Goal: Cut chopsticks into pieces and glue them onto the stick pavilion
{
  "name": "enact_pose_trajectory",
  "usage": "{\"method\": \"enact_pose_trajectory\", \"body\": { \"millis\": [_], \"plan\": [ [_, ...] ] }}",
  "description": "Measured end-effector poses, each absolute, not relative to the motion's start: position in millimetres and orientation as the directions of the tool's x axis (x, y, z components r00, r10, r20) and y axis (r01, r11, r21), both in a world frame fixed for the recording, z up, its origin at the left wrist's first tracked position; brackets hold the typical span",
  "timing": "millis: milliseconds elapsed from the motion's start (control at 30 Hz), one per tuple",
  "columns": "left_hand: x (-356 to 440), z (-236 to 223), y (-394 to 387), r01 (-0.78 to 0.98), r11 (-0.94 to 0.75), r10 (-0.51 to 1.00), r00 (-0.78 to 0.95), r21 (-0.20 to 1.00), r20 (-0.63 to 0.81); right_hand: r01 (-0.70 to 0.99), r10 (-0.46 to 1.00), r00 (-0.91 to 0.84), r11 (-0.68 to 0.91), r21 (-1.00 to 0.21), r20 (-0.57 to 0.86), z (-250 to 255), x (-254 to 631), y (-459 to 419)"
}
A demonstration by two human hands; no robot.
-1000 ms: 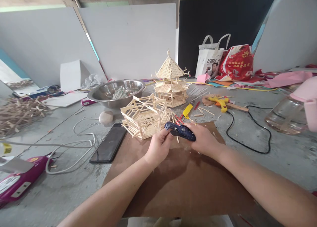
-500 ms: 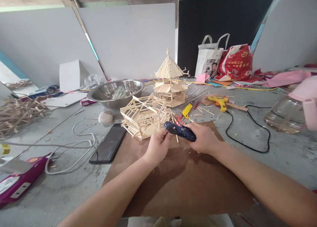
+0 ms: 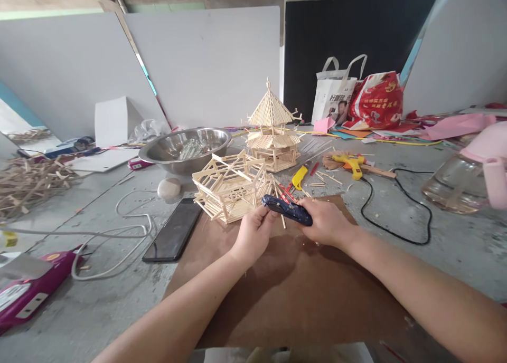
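My right hand is wrapped round a dark blue hand tool, stapler-like in outline and speckled with pale bits. At the tool's left end, the fingers of my left hand are pinched together; whatever they hold is hidden. Just behind the hands stands an open, many-sided frame of pale wooden sticks. Beyond it rises a stick pavilion with a pointed roof. Below both hands lies a brown board.
Left of the board are a phone, a white cable and a purple power strip. A steel bowl sits behind. To the right are a yellow cutter knife, loose sticks, a yellow glue gun with black cord, and a jug.
Almost nothing differs. The tool and my right hand have shifted very slightly left; my left hand keeps its place.
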State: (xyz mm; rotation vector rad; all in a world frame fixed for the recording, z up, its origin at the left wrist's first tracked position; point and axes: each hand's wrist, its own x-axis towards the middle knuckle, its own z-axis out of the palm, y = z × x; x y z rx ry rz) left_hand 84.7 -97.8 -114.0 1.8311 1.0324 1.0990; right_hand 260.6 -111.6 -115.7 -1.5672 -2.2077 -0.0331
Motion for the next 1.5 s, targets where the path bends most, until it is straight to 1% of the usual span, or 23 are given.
{"method": "enact_pose_trajectory", "body": {
  "millis": [267,400,533,600,733,800,933,1000,1067,1200,1500],
  "plan": [
    [84,-116,-96,0.242,-0.366,0.904,0.32,0.899,0.282,0.922,0.909,-0.246,0.327,-0.209,0.337,-114,259,-112],
    [85,-117,-96,0.238,-0.38,0.9,0.319,0.894,0.297,0.93,0.911,-0.233,0.311,-0.197,0.341,-115,259,-112],
    [85,-115,-96,0.246,-0.408,0.898,0.283,0.879,0.337,0.931,0.912,-0.211,0.297,-0.211,0.352,-116,258,-111],
    [85,-113,-96,0.239,-0.397,0.9,0.292,0.886,0.324,0.924,0.909,-0.221,0.311,-0.222,0.353,-116,258,-110],
    [83,-110,-94,0.104,-0.331,0.879,0.395,0.938,0.266,0.897,0.889,-0.264,0.369,-0.243,0.374,-117,260,-108],
    [82,-108,-94,0.056,-0.264,0.875,0.433,0.963,0.215,0.883,0.883,-0.281,0.392,-0.258,0.376,-117,262,-108],
    [79,-105,-94,0.048,-0.063,0.883,0.469,0.997,0.033,0.853,0.873,-0.32,0.435,-0.289,0.368,-116,265,-108],
    [78,-104,-94,0.031,0.002,0.875,0.484,1.0,-0.016,0.844,0.87,-0.329,0.446,-0.299,0.368,-115,266,-108],
    [78,-103,-94,0.024,0.026,0.863,0.504,0.999,-0.034,0.838,0.867,-0.337,0.454,-0.303,0.367,-116,267,-108],
    [78,-101,-95,0.045,0.019,0.845,0.533,0.999,-0.04,0.825,0.855,-0.364,0.48,-0.299,0.369,-117,268,-105],
    [80,-91,-101,0.094,-0.062,0.822,0.57,0.994,-0.003,0.734,0.781,-0.496,0.61,-0.297,0.379,-118,273,-100]
  ]
}}
